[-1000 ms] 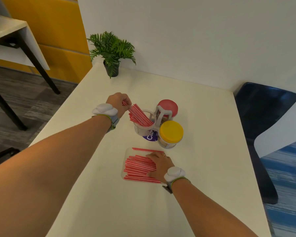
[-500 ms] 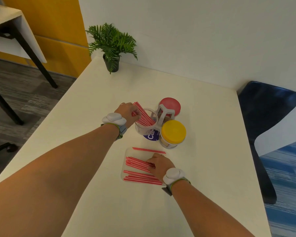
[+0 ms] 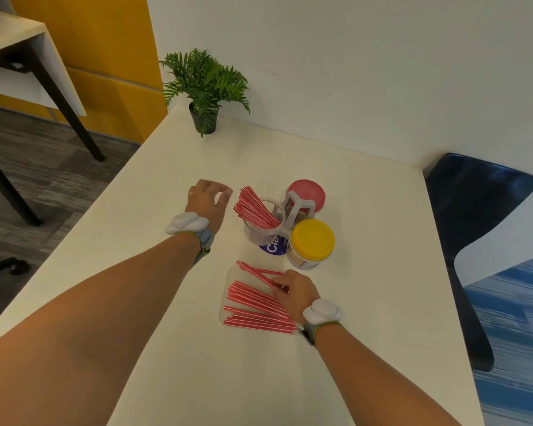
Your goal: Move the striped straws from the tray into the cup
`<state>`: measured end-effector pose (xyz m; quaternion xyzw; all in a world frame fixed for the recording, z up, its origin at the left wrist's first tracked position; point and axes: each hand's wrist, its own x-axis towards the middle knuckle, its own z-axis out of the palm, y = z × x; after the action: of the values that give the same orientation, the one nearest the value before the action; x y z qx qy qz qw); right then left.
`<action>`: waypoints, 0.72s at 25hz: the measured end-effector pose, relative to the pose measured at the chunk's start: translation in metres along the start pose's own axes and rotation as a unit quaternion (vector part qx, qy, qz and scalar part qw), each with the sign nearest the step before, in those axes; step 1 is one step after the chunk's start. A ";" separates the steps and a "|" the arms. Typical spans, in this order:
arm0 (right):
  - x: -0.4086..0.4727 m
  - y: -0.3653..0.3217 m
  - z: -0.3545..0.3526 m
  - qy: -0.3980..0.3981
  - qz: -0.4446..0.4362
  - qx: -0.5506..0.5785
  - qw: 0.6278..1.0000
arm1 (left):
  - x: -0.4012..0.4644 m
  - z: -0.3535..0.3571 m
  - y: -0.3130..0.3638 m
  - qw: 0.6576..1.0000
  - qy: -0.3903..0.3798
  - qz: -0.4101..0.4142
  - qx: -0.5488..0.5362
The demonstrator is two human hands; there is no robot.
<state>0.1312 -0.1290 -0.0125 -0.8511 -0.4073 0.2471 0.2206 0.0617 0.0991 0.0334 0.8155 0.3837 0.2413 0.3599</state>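
Red-and-white striped straws (image 3: 253, 305) lie in a loose pile on a clear flat tray (image 3: 228, 290) near the table's middle. Just beyond it stands a clear cup (image 3: 260, 233) with a bunch of straws (image 3: 253, 207) leaning out to the left. My left hand (image 3: 208, 201) hovers left of that bunch, fingers apart, holding nothing. My right hand (image 3: 294, 290) rests over the tray's right side, its fingertips pinched on a few straws (image 3: 259, 273) that angle up off the pile.
The cup sits in a white caddy (image 3: 299, 204) with a red-lidded jar (image 3: 308, 192) and a yellow-lidded jar (image 3: 313, 239). A potted plant (image 3: 205, 84) stands at the table's far left corner. A dark blue chair (image 3: 474, 204) is to the right; another table (image 3: 28, 56) stands far left.
My left hand has let go of the straws in the cup and drawn off to the left. My right hand has pinched a few straws and lifted their ends off the tray.
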 end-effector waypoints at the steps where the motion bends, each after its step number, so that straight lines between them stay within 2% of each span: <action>1: 0.001 -0.003 -0.004 0.028 0.001 0.022 0.999 | -0.002 -0.001 -0.008 0.999 0.017 -0.029 -0.004; 4: 0.012 -0.019 -0.019 0.098 -0.010 0.099 0.990 | -0.015 0.001 -0.030 0.997 0.007 -0.074 0.003; 8: 0.048 -0.047 -0.049 0.166 -0.042 0.150 0.974 | -0.041 0.018 -0.044 0.992 -0.112 -0.058 0.028; 12: 0.088 -0.074 -0.070 0.184 -0.081 0.184 0.962 | -0.055 0.037 -0.049 0.966 -0.243 -0.017 0.088; 14: 0.105 -0.080 -0.070 0.186 -0.083 0.189 0.961 | -0.058 0.044 -0.051 0.954 -0.276 -0.012 0.118; 18: 0.124 -0.069 -0.049 0.129 -0.061 0.155 0.978 | -0.057 0.053 -0.056 0.942 -0.301 -0.024 0.146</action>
<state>0.1880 0.0014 0.0355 -0.8048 -0.3832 0.1820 0.4151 0.0380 0.0571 -0.0492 0.8843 0.3079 -0.0834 0.3410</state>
